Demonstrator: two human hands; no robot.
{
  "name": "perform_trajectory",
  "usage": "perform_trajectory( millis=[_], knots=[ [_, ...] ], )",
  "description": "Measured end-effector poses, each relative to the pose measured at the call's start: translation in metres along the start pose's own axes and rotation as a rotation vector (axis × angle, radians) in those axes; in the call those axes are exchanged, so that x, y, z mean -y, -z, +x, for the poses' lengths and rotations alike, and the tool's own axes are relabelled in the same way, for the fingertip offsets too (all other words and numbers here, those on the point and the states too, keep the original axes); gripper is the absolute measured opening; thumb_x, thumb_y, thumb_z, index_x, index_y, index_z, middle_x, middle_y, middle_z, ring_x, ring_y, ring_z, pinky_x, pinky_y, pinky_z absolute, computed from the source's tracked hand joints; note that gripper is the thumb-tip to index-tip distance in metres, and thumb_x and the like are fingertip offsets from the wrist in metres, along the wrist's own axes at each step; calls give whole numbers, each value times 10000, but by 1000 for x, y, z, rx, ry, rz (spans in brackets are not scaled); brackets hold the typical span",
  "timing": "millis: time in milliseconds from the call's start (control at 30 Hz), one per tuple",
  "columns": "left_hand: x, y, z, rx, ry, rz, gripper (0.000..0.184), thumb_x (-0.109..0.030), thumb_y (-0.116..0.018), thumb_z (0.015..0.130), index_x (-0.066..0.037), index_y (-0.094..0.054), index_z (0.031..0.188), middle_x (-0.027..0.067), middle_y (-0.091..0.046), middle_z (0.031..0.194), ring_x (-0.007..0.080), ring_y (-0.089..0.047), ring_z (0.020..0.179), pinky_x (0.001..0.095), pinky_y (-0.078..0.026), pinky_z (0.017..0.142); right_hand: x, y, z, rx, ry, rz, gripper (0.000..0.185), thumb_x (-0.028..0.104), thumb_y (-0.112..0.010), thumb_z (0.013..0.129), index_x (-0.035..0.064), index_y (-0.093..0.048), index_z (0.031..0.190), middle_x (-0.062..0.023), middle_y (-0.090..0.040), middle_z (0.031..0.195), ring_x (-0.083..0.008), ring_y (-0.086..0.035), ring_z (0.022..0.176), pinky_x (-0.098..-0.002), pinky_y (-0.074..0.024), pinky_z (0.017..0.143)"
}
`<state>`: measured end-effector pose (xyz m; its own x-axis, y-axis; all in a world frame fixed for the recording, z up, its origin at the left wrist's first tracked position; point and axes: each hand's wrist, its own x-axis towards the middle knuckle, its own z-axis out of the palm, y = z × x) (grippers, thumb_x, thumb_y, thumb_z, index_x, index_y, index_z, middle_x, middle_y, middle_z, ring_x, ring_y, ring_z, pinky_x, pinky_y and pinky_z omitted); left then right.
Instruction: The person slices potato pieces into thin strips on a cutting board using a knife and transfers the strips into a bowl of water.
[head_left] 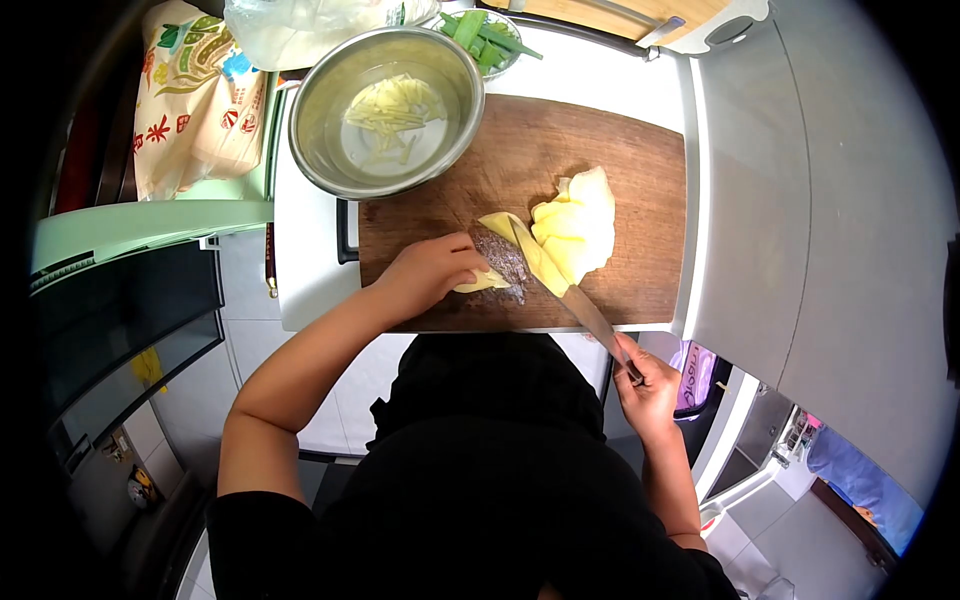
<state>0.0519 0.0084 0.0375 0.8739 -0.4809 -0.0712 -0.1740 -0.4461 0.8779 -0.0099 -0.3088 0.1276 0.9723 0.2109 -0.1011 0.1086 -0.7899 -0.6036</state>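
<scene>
My right hand (648,388) is wrapped round the handle of a kitchen knife (592,316). Its blade slants up and left across the wooden cutting board (640,150), against pale yellow slices that look like potato. A fanned pile of these potato slices (585,225) lies right of the blade, and more slice pieces (508,230) lie along its left side. My left hand (435,268) is closed, fingers curled over some potato pieces (487,281) near the board's front edge. Beside those fingers is a wet, shiny patch on the wood.
A steel bowl (470,120) with cut potato strips (395,105) in water stands at the board's back left corner. Behind it are a bowl of cut green vegetables (485,40) and a plastic bag (320,30). A printed rice bag (200,110) sits at left; a grey panel (750,200) borders the right.
</scene>
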Motion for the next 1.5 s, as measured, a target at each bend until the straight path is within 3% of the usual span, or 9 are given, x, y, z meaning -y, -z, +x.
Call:
perform_trajectory(
  millis=[133, 200, 433, 500, 633, 833, 933, 1233, 1500],
  knots=[
    [7, -8, 14, 8, -6, 40, 122, -141, -639, 789, -112, -639, 907, 42, -573, 886, 270, -560, 835, 368, -458, 736, 1, 0, 1, -1, -2, 1, 464, -75, -655, 647, 62, -659, 1090, -156, -673, 782, -224, -647, 595, -289, -510, 568],
    [12, -9, 19, -128, -306, 321, 146, -170, -660, 772, -123, -634, 908, 26, -566, 863, 266, -549, 818, 365, -456, 746, 0, 1, 0, 4, -14, 5, 470, -75, -654, 646, 64, -658, 1095, -155, -672, 776, -222, -635, 578, -287, -503, 560],
    [7, -3, -3, -309, -150, 260, 199, -164, -694, 728, -99, -642, 909, 35, -589, 901, 262, -545, 851, 368, -471, 712, 0, 2, -2, 18, -55, 7, 473, -76, -653, 648, 62, -657, 1100, -155, -670, 774, -217, -629, 574, -289, -500, 562],
    [10, -6, -17, -276, -381, 438, 207, -145, -696, 727, -100, -645, 923, 31, -604, 942, 244, -553, 902, 364, -481, 728, 0, -2, 0, -16, -2, 33, 474, -66, -660, 649, 69, -657, 1103, -146, -669, 771, -221, -629, 581, -287, -500, 571],
    [10, -20, -22, -275, -394, 541, 255, -114, -586, 720, -95, -636, 969, 15, -597, 987, 226, -559, 965, 338, -478, 839, 2, -9, 3, 67, -28, 21, 456, -41, -660, 665, 76, -654, 1106, -146, -663, 770, -260, -641, 616, -306, -503, 587],
    [15, -21, -23, -263, -444, 564, 284, -122, -575, 729, -83, -655, 998, 30, -616, 1023, 226, -563, 963, 348, -483, 802, 15, -24, 12, 229, -151, 41, 327, 78, -648, 742, 158, -669, 1058, -174, -628, 745, -352, -625, 681, -399, -505, 617],
    [12, -21, -24, -271, -430, 572, 285, -125, -584, 730, -76, -655, 1002, 32, -616, 1023, 221, -565, 961, 352, -484, 806, 24, -27, 21, 333, -240, -43, 316, 92, -644, 751, 157, -666, 1060, -178, -622, 723, -356, -623, 681, -406, -504, 620],
    [12, -39, -28, -343, -373, 552, 322, -186, -697, 734, -69, -644, 1030, 44, -616, 1009, 229, -572, 978, 343, -493, 829, 29, -27, 33, 350, -183, -42, 316, 82, -628, 754, 117, -659, 1066, -190, -620, 713, -357, -625, 662, -413, -502, 619],
    [17, -42, -29, -345, -375, 513, 286, -162, -659, 757, -43, -632, 1016, 48, -608, 1021, 219, -574, 1003, 340, -494, 844, 37, -33, 46, 399, -93, -72, 325, 78, -636, 763, 114, -653, 1085, -187, -634, 733, -354, -629, 669, -415, -507, 619]
  ],
)
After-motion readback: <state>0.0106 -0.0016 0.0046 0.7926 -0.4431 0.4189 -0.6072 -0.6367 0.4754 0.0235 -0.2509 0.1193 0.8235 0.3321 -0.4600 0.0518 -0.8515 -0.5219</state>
